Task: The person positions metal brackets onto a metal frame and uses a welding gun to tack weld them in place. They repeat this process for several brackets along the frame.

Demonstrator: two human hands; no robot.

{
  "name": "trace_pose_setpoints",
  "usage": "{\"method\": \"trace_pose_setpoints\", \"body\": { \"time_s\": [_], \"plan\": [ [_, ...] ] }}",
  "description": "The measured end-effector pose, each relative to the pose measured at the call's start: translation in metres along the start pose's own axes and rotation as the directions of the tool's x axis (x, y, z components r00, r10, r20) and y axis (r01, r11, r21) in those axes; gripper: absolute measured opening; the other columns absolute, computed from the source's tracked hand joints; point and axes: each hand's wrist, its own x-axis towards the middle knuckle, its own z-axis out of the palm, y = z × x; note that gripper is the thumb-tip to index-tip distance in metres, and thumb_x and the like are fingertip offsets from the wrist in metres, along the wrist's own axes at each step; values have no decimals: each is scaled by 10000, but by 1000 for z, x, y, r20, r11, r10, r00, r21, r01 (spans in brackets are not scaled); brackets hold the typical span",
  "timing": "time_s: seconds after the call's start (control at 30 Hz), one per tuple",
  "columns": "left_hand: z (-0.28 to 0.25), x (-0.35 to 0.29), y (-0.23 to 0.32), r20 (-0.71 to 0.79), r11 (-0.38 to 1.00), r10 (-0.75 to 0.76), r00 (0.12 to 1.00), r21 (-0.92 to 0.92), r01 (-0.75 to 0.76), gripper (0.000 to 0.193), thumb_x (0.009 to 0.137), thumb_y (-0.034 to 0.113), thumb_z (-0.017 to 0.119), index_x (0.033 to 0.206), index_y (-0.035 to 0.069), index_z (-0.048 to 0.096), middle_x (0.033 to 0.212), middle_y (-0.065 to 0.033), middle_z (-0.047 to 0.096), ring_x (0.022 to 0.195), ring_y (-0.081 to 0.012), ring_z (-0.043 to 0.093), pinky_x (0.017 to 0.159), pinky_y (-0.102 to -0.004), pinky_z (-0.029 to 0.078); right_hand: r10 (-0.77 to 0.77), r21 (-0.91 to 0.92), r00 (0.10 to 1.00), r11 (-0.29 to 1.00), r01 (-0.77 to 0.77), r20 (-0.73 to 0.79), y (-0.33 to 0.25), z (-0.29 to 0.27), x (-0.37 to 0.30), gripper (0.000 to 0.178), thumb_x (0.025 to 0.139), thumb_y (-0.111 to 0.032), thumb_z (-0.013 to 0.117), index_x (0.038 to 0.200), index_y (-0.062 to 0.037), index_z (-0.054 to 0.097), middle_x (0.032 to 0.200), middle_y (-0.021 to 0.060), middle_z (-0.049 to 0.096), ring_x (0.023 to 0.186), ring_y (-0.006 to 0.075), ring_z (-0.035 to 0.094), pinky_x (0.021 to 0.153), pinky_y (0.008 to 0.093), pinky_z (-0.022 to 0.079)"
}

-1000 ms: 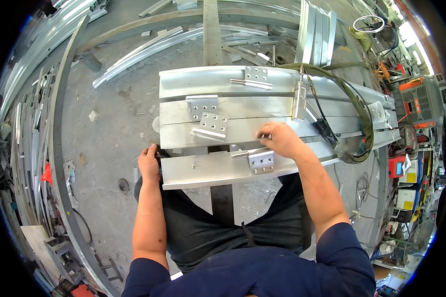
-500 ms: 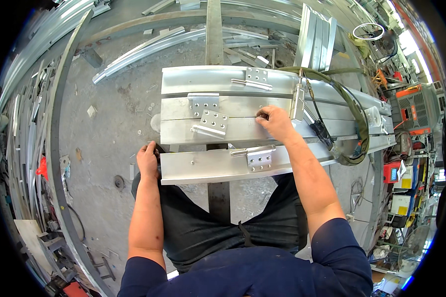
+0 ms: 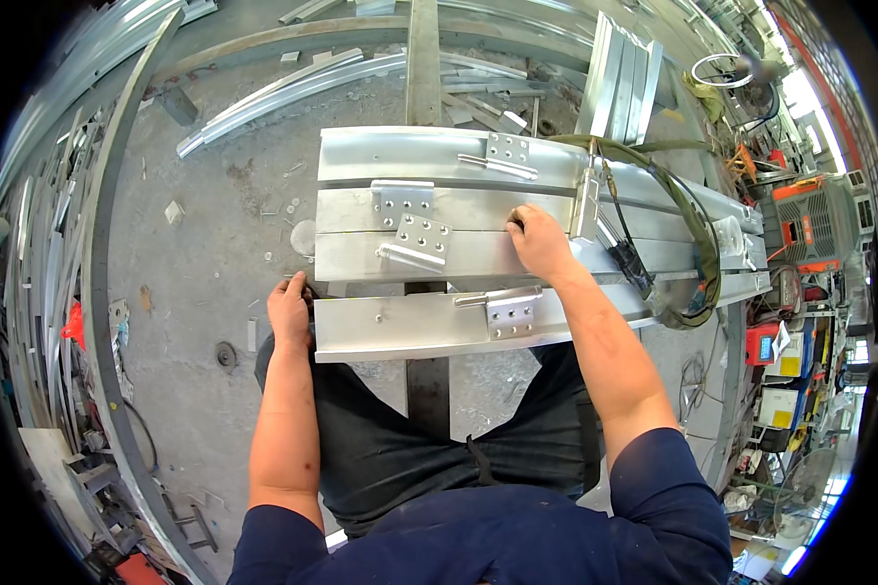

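Long silver metal profiles (image 3: 351, 325) lie side by side before me, crosswise over a steel beam. My right hand (image 3: 539, 242) rests on the middle profiles (image 3: 351, 255), its thumb and fingertips pinched together at the seam; anything between them is too small to make out. My left hand (image 3: 290, 310) is beside the left end of the nearest profile, fingers curled, with its grip partly hidden. Several silver hinges with drilled plates lie on the profiles: a far hinge (image 3: 507, 149), two overlapping in position at the left, an upper hinge (image 3: 403, 202) and a tilted hinge (image 3: 419, 242), and a near hinge (image 3: 513, 314).
A green-sleeved cable loop (image 3: 704, 283) and a metal clamp-like tool (image 3: 586, 205) lie across the profiles at the right. A steel beam (image 3: 422, 78) runs beneath them. Offcuts (image 3: 283, 102) and metal stock (image 3: 44, 244) lie on the floor. An orange-and-grey machine (image 3: 818, 226) stands at the right.
The view has shifted slightly. Both hands stay almost where they were, and the hinges lie in the same places on the profiles.
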Motion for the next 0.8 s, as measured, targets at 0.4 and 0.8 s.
{"method": "trace_pose_setpoints", "body": {
  "time_s": [0.4, 0.8],
  "plan": [
    [17, 1, 11, 428, 999, 20, 904, -39, -3, 275, 997, 244, 622, 1037, -16, 701, 929, -38, 710, 805, -95, 630, 739, -261, 502, 49, 183, 996, 982, -34, -75, -10, -13, -15, 176, 898, -135, 634, 1002, -18, 713, 981, 132, 667, 906, 330, 657, 816, 401, 521],
    [17, 3, 10, 417, 996, -5, 909, -76, 40, 244, 978, 221, 645, 944, -15, 698, 831, -16, 678, 719, -77, 589, 671, -242, 472, 24, 108, 999, 994, -21, -33, -14, -9, -10, 130, 895, -146, 642, 939, -51, 718, 940, 112, 657, 911, 320, 638, 807, 397, 510]
  ]
}}
